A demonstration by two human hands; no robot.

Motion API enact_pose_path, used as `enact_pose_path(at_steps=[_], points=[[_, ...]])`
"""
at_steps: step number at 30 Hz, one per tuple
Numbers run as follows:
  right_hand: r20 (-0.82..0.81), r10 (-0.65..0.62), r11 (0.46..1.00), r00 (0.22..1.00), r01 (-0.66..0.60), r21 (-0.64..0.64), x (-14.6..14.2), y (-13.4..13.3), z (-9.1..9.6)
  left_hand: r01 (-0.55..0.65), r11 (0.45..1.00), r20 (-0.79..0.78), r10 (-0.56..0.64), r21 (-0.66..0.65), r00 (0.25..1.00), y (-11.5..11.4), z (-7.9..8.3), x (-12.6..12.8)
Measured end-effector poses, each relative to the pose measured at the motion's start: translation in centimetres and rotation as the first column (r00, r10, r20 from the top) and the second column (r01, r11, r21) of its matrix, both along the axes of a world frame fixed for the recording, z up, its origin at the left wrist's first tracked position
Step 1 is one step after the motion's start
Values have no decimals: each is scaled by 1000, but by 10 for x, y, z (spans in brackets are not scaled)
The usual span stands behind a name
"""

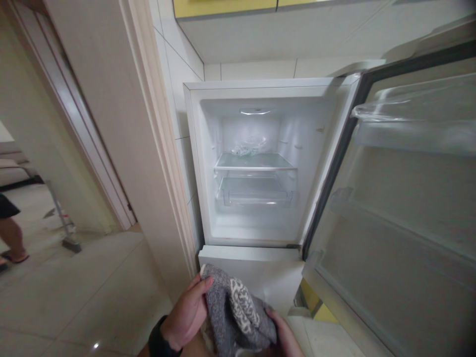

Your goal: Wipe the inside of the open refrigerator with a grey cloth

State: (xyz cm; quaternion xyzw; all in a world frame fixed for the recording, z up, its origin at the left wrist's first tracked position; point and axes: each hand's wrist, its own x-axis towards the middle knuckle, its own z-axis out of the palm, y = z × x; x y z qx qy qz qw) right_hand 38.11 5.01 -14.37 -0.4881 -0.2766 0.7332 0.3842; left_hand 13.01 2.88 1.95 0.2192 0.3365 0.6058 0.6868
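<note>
Between my two hands is a grey cloth with a white patterned part folded over it. My left hand, with a dark band at the wrist, pinches the cloth's upper left edge, thumb on top. Gripping the right side is my right hand, its fingers partly hidden behind the fabric. Just beyond stands a white fridge with its upper compartment open. Inside, a clear crumpled plastic bag lies on the upper glass shelf. Below it sits a clear drawer.
The fridge door swings wide to the right, with clear door shelves. A wooden door frame borders the left. Yellow cabinets hang above. Far left, a person's leg and a broom show on the tiled floor.
</note>
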Motion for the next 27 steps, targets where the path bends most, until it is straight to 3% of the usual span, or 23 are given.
enact_pose_path(at_steps=[3, 6, 11, 14, 17, 20, 22, 24, 27], points=[[-127, -154, 988, 980, 155, 1, 9, 11, 16, -12, 1000, -92, 13, 14, 996, 4, -2, -8], [-106, -255, 957, 961, 266, 111, 33, 20, 36, -13, 999, -267, 24, 44, 963, 9, -4, -23], [146, -300, 930, 943, 254, 266, 62, 31, 63, 11, 997, -682, 44, 76, 730, 17, -1, -53], [223, -335, 901, 915, 242, 360, 67, 31, 80, 77, 992, -767, 24, 95, 641, 19, 4, -68], [165, -262, 902, 951, 181, 391, 68, 28, 97, 63, 990, -813, 66, 126, 579, 19, 4, -81], [49, -214, 925, 976, 186, 330, 69, 22, 108, 9, 984, -846, 149, 179, 511, 19, -2, -92], [-48, -123, 971, 991, 130, 200, 67, 16, 108, -21, 981, -842, 178, 195, 509, 19, -7, -95], [-120, 14, 1000, 993, -12, 21, 62, 9, 99, -31, 978, -826, 190, 205, 531, 19, -9, -94], [-107, 165, 974, 980, -179, -139, 51, -3, 67, -27, 984, -788, 158, 176, 595, 15, -3, -87]])
